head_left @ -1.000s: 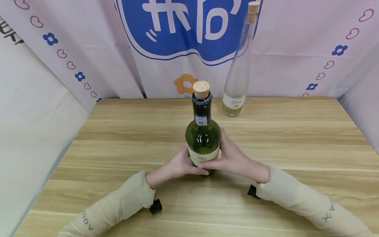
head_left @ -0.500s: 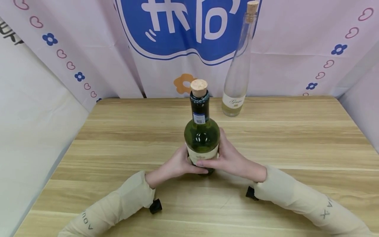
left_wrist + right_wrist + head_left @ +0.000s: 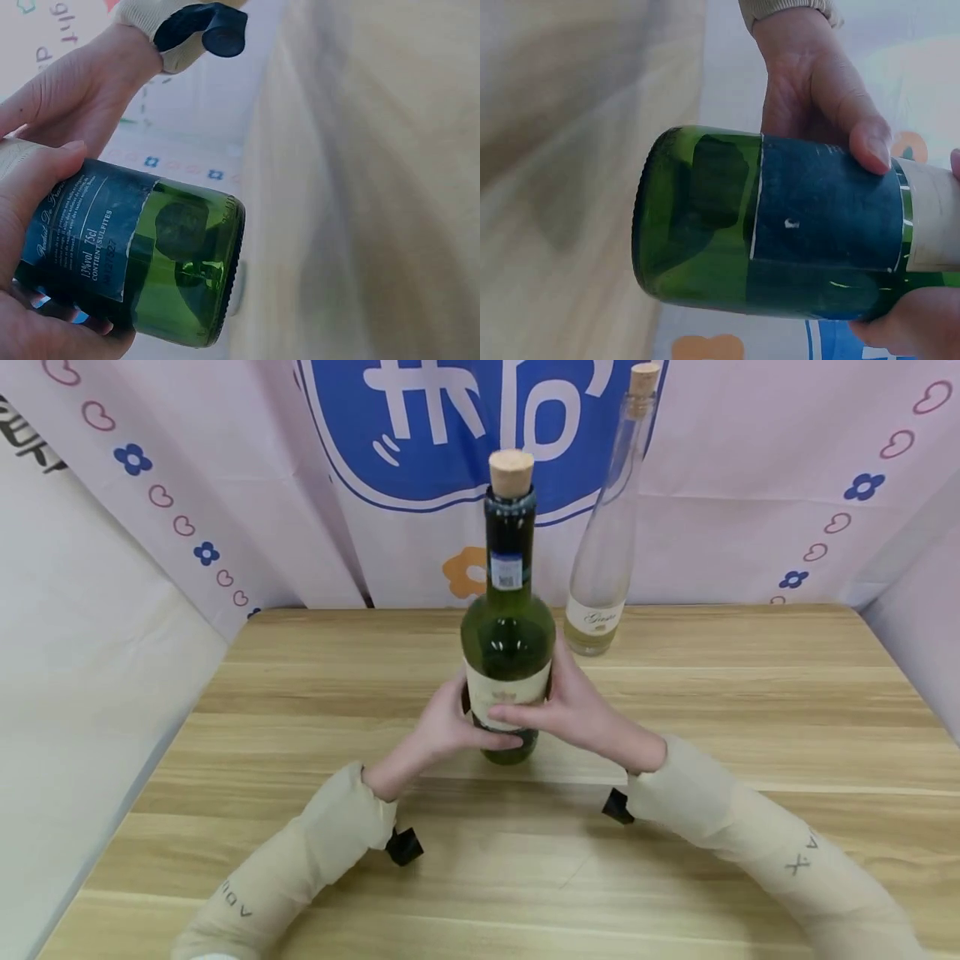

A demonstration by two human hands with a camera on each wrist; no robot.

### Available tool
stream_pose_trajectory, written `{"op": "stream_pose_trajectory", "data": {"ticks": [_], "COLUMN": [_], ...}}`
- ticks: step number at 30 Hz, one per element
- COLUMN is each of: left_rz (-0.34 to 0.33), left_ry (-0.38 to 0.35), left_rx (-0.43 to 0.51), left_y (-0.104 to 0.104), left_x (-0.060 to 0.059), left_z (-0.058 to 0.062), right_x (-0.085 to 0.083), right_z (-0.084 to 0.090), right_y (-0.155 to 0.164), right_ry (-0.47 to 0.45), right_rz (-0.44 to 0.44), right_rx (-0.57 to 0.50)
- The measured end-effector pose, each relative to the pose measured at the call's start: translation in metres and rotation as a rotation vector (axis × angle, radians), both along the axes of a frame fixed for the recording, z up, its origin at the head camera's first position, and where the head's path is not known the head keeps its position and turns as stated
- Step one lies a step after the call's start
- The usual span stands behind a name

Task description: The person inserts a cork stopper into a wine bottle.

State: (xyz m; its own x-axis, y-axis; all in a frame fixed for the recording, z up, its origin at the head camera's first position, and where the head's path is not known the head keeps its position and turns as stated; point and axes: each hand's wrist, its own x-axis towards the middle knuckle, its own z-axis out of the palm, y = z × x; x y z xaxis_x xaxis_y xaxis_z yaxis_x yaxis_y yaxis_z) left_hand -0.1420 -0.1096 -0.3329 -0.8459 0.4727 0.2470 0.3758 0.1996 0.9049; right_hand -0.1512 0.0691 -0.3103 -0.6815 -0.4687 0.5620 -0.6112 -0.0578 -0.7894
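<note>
A green wine bottle (image 3: 508,635) with a cream label and dark neck stands upright between both hands, a cork (image 3: 512,475) in its mouth. My left hand (image 3: 450,722) grips its left side low down, thumb across the front. From the right, my right hand (image 3: 585,706) holds it a little higher, its thumb over the cream label. Both wrist views show a gap between the bottle's base and the tabletop; the left wrist view also shows a dark back label (image 3: 90,232). Most fingers behind the bottle are hidden in the head view.
Behind and to the right, a tall clear bottle (image 3: 603,547) with a cork stands near the back edge of the wooden table (image 3: 300,693). A printed cloth (image 3: 742,543) hangs behind the table. White sheeting (image 3: 90,610) borders the left side.
The green wine bottle shifted slightly left at first. Since then both hands have lifted it off the table and moved it slightly away from the body. The clear bottle stays put.
</note>
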Motion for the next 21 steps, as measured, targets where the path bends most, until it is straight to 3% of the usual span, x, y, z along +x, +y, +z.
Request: {"op": "stream_pose_trajectory", "data": {"ticks": [5, 7, 11, 16, 21], "left_rz": [-0.032, -0.032, 0.016, 0.082, 0.093], "left_ry": [-0.027, -0.004, 0.008, -0.017, -0.073], "left_rx": [0.076, 0.095, 0.091, 0.048, 0.059], "left_y": [0.001, 0.001, 0.003, 0.006, 0.009], "left_x": [-0.021, -0.033, -0.051, -0.071, -0.092], "left_z": [0.010, 0.008, 0.014, 0.018, 0.017], "right_x": [-0.015, -0.021, -0.032, -0.047, -0.066], "right_z": [0.012, 0.016, 0.024, 0.031, 0.031], "right_y": [-0.005, -0.006, -0.008, -0.008, -0.008], "right_ry": [-0.007, -0.004, -0.028, -0.135, -0.185], "right_rz": [-0.081, -0.108, -0.143, -0.182, -0.195], "right_rx": [0.016, 0.022, 0.022, 0.066, 0.073]}}
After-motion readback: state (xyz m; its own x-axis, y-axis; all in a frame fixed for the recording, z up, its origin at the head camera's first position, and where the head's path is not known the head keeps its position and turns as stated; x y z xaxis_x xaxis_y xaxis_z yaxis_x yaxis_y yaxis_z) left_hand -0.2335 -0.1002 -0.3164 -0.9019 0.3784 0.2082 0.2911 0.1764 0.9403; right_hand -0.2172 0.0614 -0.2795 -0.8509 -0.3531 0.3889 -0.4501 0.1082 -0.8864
